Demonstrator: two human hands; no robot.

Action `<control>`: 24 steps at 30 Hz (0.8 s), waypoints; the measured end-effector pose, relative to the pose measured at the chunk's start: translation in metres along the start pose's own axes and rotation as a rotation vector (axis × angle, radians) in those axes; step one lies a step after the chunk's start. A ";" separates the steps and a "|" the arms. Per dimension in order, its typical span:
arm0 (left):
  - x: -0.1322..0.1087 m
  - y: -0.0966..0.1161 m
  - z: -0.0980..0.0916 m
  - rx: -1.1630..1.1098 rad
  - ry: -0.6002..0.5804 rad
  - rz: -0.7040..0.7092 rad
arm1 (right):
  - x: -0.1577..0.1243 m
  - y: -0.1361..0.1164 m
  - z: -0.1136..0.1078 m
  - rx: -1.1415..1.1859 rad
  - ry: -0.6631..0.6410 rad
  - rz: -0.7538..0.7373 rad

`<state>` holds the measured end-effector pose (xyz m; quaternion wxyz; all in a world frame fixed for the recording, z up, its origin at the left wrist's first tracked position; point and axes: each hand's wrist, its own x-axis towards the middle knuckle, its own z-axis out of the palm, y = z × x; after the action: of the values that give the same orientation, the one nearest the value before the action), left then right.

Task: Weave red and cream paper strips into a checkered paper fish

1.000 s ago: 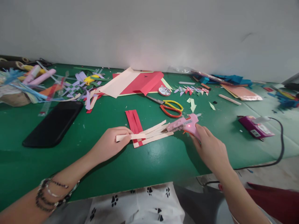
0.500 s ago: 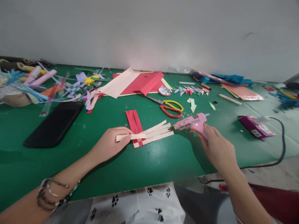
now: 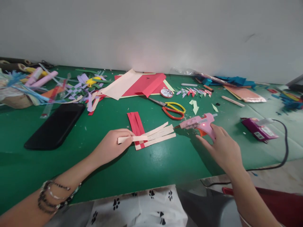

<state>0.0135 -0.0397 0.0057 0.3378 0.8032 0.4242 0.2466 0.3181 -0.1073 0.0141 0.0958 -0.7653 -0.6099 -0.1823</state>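
Between the thumb and fingers of my left hand (image 3: 118, 141) is the end of a cream paper strip (image 3: 139, 138), folded back over the woven piece. Beneath it, red paper strips (image 3: 136, 123) run away from me and cream strips (image 3: 163, 140) fan out to the right, crossing at a corner. My right hand (image 3: 224, 146) is at the handle of a pink glue gun (image 3: 195, 122), its thumb stretched away from the grip and its fingers against the back. A small light glows on the gun, whose nozzle points left, just off the cream strip ends.
Red-and-yellow-handled scissors (image 3: 174, 110) lie behind the strips. A black phone (image 3: 55, 126) is at left, beside paper scraps (image 3: 75, 90). Red paper (image 3: 144, 83) lies at the back. A purple power adapter (image 3: 259, 129) with a black cable (image 3: 287, 142) sits at right.
The glue gun has shifted slightly right, its nozzle drawing back from the strips. My right thumb has come away from the handle. My left hand is still.
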 end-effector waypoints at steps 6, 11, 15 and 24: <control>0.000 0.000 0.000 -0.008 0.004 0.013 | 0.015 0.018 -0.009 0.038 -0.048 0.172; 0.000 -0.001 0.002 -0.027 0.019 0.012 | 0.026 0.042 -0.003 -0.116 -0.280 0.266; 0.001 -0.001 0.002 -0.033 0.018 0.014 | 0.030 0.042 0.003 -0.217 -0.069 0.076; 0.001 -0.002 0.003 -0.009 0.012 -0.003 | 0.041 -0.056 -0.032 0.642 -0.160 -0.515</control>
<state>0.0152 -0.0390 0.0019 0.3393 0.7996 0.4262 0.2528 0.2663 -0.0689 0.0559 0.2330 -0.5310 -0.8125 0.0591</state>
